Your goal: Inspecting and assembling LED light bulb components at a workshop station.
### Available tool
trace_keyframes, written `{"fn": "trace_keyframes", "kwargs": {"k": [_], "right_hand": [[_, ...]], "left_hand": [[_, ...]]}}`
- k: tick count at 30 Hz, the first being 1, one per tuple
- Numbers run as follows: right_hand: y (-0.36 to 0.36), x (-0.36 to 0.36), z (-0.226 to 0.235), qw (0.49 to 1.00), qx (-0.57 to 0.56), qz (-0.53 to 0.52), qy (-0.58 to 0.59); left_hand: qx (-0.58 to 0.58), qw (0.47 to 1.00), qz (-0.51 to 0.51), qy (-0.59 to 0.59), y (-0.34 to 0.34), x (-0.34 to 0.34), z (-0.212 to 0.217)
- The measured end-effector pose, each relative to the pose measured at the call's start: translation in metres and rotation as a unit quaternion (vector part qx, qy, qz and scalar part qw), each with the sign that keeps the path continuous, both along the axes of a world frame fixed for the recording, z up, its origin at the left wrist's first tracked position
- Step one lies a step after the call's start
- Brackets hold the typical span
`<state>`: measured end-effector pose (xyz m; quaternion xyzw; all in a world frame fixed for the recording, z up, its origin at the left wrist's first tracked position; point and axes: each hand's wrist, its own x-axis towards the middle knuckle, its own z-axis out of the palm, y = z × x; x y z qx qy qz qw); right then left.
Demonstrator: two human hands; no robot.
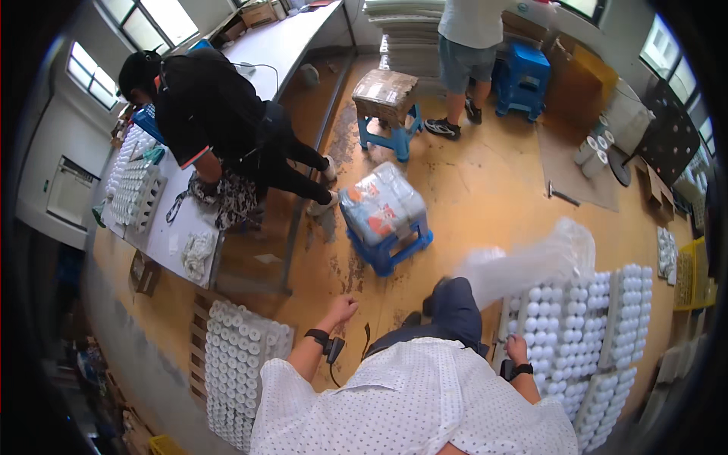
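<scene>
We hold our left hand (pixel 339 309) out in front of us, curled into a loose fist with nothing in it, above the bare floor (pixel 485 182). Our right hand (pixel 517 349) rests on the near edge of the trays of white caps (pixel 584 326) at our right; we cannot tell whether it grips anything. A clear plastic sheet (pixel 531 265) lies across the far end of those trays. More white caps (pixel 239 364) stand at our left, below the left hand.
</scene>
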<state>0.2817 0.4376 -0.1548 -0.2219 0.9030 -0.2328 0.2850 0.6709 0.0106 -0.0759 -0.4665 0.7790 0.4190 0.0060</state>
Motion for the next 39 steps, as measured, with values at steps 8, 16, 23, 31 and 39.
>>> {"fn": "trace_keyframes", "kwargs": {"k": [8,16,23,31,39], "right_hand": [[-0.131,-0.189,-0.042,0.958,0.000,0.270,-0.096],[-0.420,-0.418,0.059,0.985,-0.041,0.151,-0.067],[-0.631,-0.480,0.092,0.942,-0.142,0.296,0.076],[-0.837,-0.373,0.104,0.815,-0.190,0.523,0.160],[-1.098,-0.283,0.140,0.815,-0.277,0.502,0.089]], "left_hand": [[0.092,0.983,0.148,0.061,-0.087,-0.149,-0.023],[0.071,0.988,0.131,0.032,-0.160,-0.287,0.014],[0.096,0.950,0.295,0.034,-0.221,-0.324,0.056],[0.008,0.937,0.334,0.102,-0.364,-0.321,0.054],[-0.123,0.915,0.333,0.194,-0.553,-0.308,0.140]]}}
